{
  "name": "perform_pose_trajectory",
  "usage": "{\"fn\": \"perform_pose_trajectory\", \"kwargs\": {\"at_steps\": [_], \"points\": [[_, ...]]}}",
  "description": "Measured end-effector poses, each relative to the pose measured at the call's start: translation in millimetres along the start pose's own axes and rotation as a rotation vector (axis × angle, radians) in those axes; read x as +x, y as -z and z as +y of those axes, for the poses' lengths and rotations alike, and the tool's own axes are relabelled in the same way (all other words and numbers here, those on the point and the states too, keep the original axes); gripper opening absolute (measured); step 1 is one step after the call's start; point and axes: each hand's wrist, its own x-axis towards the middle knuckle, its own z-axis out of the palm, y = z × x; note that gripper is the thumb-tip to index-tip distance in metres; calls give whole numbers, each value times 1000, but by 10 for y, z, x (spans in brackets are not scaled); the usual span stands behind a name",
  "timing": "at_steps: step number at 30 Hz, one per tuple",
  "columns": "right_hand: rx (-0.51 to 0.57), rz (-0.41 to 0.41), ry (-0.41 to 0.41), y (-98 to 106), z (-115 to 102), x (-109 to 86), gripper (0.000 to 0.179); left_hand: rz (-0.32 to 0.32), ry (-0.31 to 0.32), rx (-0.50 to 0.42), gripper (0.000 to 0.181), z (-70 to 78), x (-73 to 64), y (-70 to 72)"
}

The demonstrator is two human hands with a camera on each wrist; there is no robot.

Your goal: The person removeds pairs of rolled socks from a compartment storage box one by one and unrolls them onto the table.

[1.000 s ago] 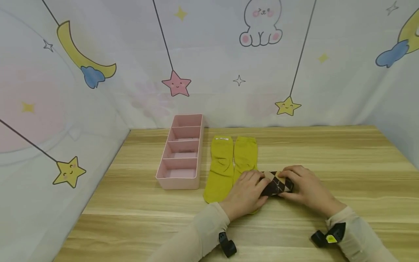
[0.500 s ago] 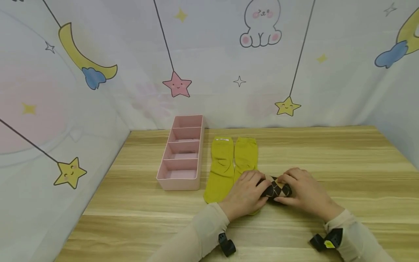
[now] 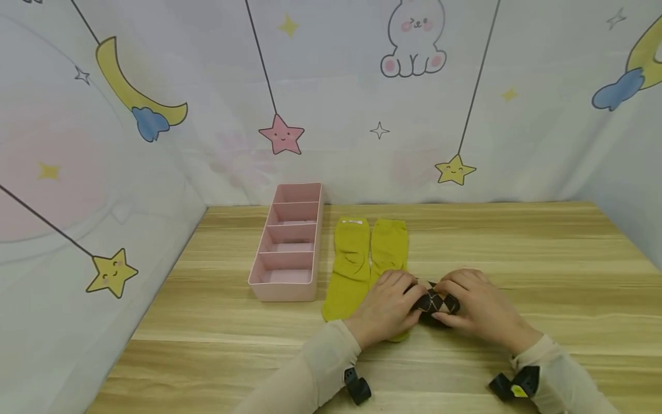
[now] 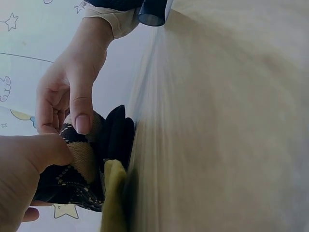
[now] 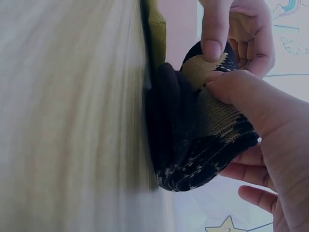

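Observation:
Between both hands is a folded bundle of black-and-tan argyle sock (image 3: pixel 435 302), held just above or on the table. My left hand (image 3: pixel 387 305) grips its left end. The right hand (image 3: pixel 478 305) pinches the other end, thumb in front and fingers over the top. Close up in the right wrist view, the sock (image 5: pixel 212 121) shows thick stacked layers, with both thumbs pressing on its patterned side. Two mustard-yellow socks, a left one (image 3: pixel 349 270) and a right one (image 3: pixel 389 244), lie flat beside it; my left hand hides much of the right one's lower part.
A pink organizer box (image 3: pixel 284 292) with several compartments in a row stands left of the yellow socks. The wooden table (image 3: pixel 548 247) ends at the back against a printed fabric curtain (image 3: pixel 341 86), which also hangs along the sides.
My right hand has shifted a little left and nearer, and the argyle sock bundle has become more compact and rolled. The left hand has stayed almost in place.

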Motion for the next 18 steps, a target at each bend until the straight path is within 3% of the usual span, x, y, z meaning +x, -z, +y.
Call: {"fn": "perform_pose_trajectory", "kwargs": {"at_steps": [9,14,18], "points": [[12,16,-8,31,-5,33,40,11,48,-33,28,1,16,35],[37,29,-42,51,36,41,30,4,137,-2,49,3,17,52],[59,46,-69,61,82,50,27,51,225,11,59,0,9,65]]}}
